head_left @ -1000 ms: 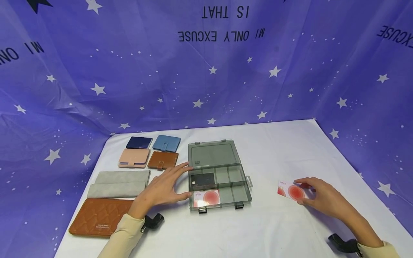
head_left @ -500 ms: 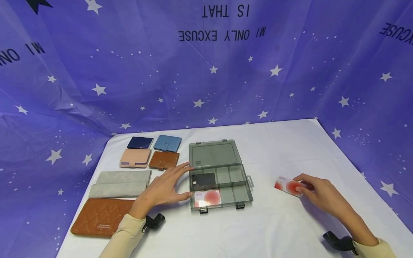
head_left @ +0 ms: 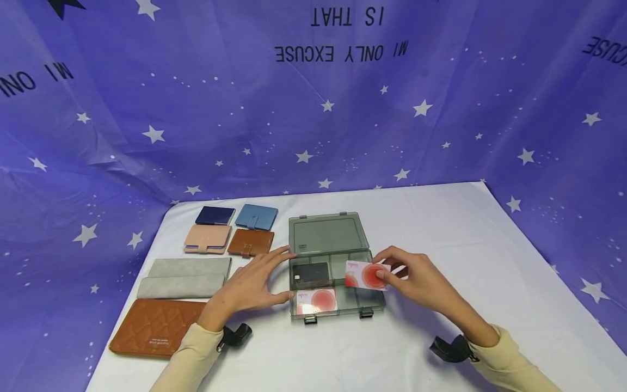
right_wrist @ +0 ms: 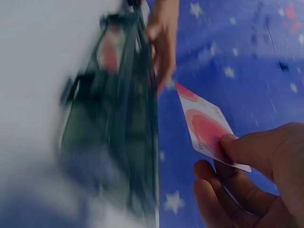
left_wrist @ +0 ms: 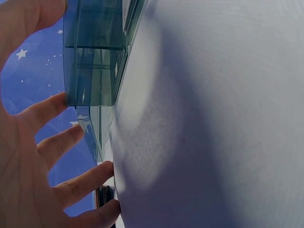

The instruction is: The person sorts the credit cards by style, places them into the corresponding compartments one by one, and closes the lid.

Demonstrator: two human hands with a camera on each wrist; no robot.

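A smoky clear plastic organiser box (head_left: 327, 235) lies open on the white table (head_left: 441, 228), its lid flat behind it. In its left compartments lie a black card (head_left: 309, 271) and a white card with red circles (head_left: 315, 301). My left hand (head_left: 254, 283) rests open against the box's left side (left_wrist: 90, 71), fingers spread. My right hand (head_left: 416, 280) pinches another white card with red circles (head_left: 364, 274) (right_wrist: 206, 128) and holds it just above the box's right compartments.
Left of the box lie small wallets: navy (head_left: 214, 215), blue (head_left: 256, 216), pink (head_left: 207, 238), brown (head_left: 250, 243). Nearer lie a grey folded pouch (head_left: 186, 277) and a long quilted brown wallet (head_left: 154, 328). A purple starred cloth (head_left: 313, 109) hangs behind the table.
My right hand lifted the red-circle card off the table at the right and carried it left over the box. The left hand stayed by the box.
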